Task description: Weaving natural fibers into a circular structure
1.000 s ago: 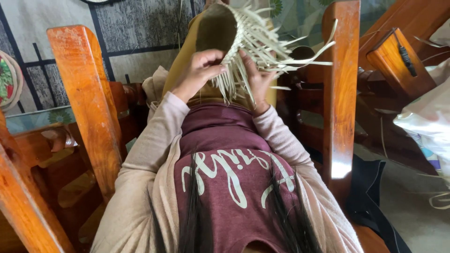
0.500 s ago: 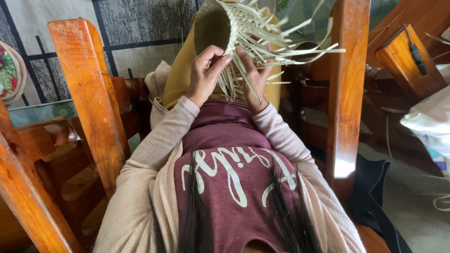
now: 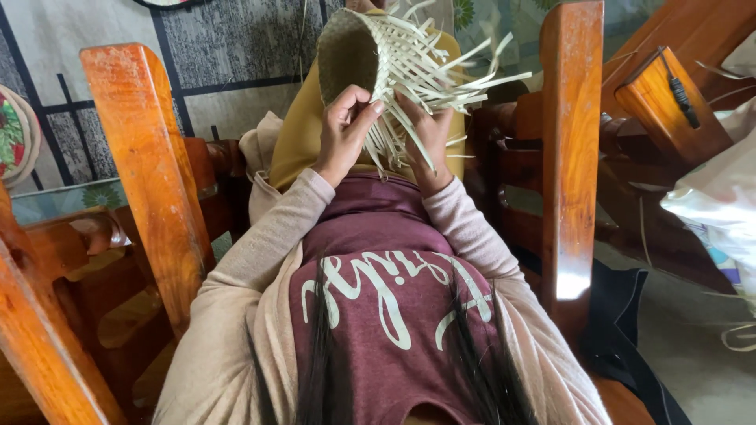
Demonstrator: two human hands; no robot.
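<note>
soft, even daylight, a bright glare patch on the wooden post (image 3: 570,285), edges slightly stretched, focus sharp.

Right hand (image 3: 425,138) palm hidden behind loose strips of woven basket (image 3: 370,51) — basket top cut off by frame edge.

My maroon shirt (image 3: 386,291) with pale lettering fills the near middle, my beige cardigan sleeves (image 3: 260,252) lying to either side and my mustard-yellow trousers (image 3: 295,138) beyond it. A polished wooden chair post (image 3: 150,173) rises on my left and another wooden post (image 3: 571,149) on my right. A white plastic bag (image 3: 720,208) lies at the far right. A black cloth (image 3: 622,315) is on the floor near right. A grey patterned wall (image 3: 213,47) stands far off.
</note>
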